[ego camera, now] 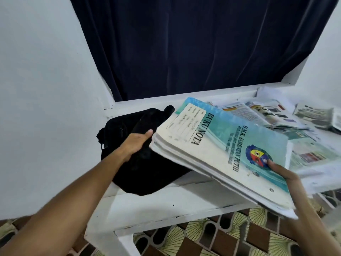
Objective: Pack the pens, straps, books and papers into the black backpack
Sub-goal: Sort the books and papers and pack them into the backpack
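Note:
A black backpack lies on the white table at the left, below the window. My right hand grips a thick stack of books at its near right end, thumb on the teal cover marked BUKU NOTA. The stack hangs tilted in the air, its left end over the backpack. My left hand rests on the backpack at the stack's left edge, thumb by the page edges; its fingers are hidden under the stack. No pens or straps are in sight.
Open magazines and loose papers cover the table's right part. A dark blue curtain hangs behind the table and a white wall closes the left side. Patterned floor tiles show below the table's front edge.

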Available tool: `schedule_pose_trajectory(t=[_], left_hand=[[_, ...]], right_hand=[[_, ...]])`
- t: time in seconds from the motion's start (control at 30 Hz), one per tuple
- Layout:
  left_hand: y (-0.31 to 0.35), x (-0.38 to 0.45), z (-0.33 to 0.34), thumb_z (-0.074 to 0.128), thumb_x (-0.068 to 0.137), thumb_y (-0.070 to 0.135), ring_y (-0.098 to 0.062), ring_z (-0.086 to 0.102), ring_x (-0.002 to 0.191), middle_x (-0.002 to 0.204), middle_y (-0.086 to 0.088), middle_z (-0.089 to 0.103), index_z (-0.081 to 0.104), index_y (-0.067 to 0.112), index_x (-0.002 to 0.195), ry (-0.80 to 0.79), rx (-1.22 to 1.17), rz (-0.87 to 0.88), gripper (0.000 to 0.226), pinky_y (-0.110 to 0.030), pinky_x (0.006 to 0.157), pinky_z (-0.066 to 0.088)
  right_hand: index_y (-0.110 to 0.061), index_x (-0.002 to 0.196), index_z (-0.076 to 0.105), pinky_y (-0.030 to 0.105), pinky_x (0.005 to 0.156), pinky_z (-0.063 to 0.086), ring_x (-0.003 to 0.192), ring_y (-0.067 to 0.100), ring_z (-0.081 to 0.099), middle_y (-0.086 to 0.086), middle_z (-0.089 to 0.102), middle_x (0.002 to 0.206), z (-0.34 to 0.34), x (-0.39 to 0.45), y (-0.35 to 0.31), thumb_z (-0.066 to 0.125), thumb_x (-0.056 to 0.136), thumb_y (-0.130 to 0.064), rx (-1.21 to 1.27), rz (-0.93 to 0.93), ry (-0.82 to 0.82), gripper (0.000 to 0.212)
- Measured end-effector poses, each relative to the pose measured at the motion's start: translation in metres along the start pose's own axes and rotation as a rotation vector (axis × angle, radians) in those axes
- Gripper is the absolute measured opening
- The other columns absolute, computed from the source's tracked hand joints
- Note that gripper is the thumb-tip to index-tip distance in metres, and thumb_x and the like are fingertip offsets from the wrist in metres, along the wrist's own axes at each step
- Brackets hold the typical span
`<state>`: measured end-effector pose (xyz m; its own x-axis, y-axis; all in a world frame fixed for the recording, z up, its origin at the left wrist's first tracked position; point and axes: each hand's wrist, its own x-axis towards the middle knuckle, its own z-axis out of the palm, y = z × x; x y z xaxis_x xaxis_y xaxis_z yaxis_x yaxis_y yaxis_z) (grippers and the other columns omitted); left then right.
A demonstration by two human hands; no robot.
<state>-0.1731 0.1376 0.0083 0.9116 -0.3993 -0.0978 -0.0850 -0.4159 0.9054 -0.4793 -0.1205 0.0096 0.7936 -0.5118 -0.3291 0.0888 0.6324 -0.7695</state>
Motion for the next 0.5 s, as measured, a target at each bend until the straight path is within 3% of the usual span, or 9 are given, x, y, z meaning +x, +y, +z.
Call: schedule_pose_trajectory(t=[0.07,0.13,0.17,0.23,0.27,0.33,0.43,0.5], left_hand=[[0.021,0.007,-0.01,0.058,0.094,0.047,-0.009,0.058,0.071,0.079,0.004,0.064,0.066,0.018,0.086,0.038,0.014,-0.051,0.031,-0.023,0.072,0.043],[0.038,0.019,-0.024,0.056,0.093,0.053,-0.013,0.061,0.08,0.097,-0.001,0.068,0.069,0.014,0.103,0.048,0.036,-0.044,0.042,-0.025,0.075,0.043],[0.047,0.022,-0.029,0.055,0.092,0.056,-0.014,0.062,0.084,0.104,-0.003,0.069,0.069,0.013,0.108,0.048,0.063,-0.033,0.048,-0.026,0.076,0.044],[0.063,0.028,-0.037,0.053,0.092,0.059,-0.017,0.062,0.091,0.11,-0.002,0.067,0.07,0.014,0.112,0.072,0.137,-0.006,0.052,-0.027,0.082,0.042],[0.071,0.031,-0.04,0.052,0.092,0.059,-0.018,0.06,0.093,0.11,-0.001,0.066,0.069,0.016,0.113,0.091,0.154,0.006,0.051,-0.027,0.085,0.04],[0.092,0.032,-0.044,0.053,0.091,0.061,-0.017,0.061,0.089,0.103,0.0,0.066,0.069,0.019,0.109,0.118,0.149,0.033,0.048,-0.028,0.087,0.041],[0.118,0.032,-0.046,0.052,0.091,0.062,-0.007,0.059,0.073,0.084,0.007,0.065,0.069,0.023,0.09,0.118,0.19,0.095,0.042,-0.026,0.078,0.042],[0.131,0.03,-0.048,0.052,0.091,0.061,-0.006,0.06,0.07,0.078,0.008,0.065,0.067,0.025,0.077,0.123,0.205,0.133,0.042,-0.024,0.067,0.043]], right_hand=[[0.0,0.105,0.062,0.029,0.041,0.055,0.049,0.025,0.067,0.019,0.073,0.075,-0.006,0.001,0.002,0.056,0.082,-0.025,-0.066,0.016,0.048,0.035],[0.0,0.097,0.073,0.028,0.048,0.057,0.055,0.024,0.069,0.03,0.07,0.095,-0.011,0.002,0.005,0.077,0.063,-0.033,-0.157,0.008,0.073,0.048],[-0.003,0.082,0.077,0.026,0.048,0.056,0.055,0.022,0.069,0.031,0.069,0.095,-0.009,-0.002,0.006,0.086,0.052,-0.039,-0.213,0.015,0.06,0.048],[0.0,0.071,0.074,0.02,0.042,0.052,0.047,0.02,0.067,0.026,0.072,0.078,0.003,-0.013,0.01,0.085,0.056,-0.042,-0.23,0.077,-0.03,0.045],[0.003,0.076,0.07,0.019,0.038,0.049,0.044,0.021,0.065,0.023,0.071,0.069,0.011,-0.018,0.015,0.086,0.053,-0.044,-0.229,0.082,-0.063,0.055],[0.007,0.089,0.063,0.02,0.033,0.045,0.042,0.025,0.064,0.02,0.07,0.062,0.029,-0.027,0.027,0.093,0.022,-0.049,-0.228,0.096,-0.099,0.092],[0.01,0.114,0.057,0.027,0.041,0.052,0.053,0.03,0.069,0.023,0.072,0.076,0.036,-0.011,0.05,0.092,0.037,-0.037,-0.199,0.106,-0.082,0.097],[0.008,0.12,0.055,0.034,0.044,0.055,0.059,0.035,0.07,0.026,0.072,0.085,0.044,0.001,0.061,0.088,0.043,-0.026,-0.114,0.134,-0.062,0.09]])
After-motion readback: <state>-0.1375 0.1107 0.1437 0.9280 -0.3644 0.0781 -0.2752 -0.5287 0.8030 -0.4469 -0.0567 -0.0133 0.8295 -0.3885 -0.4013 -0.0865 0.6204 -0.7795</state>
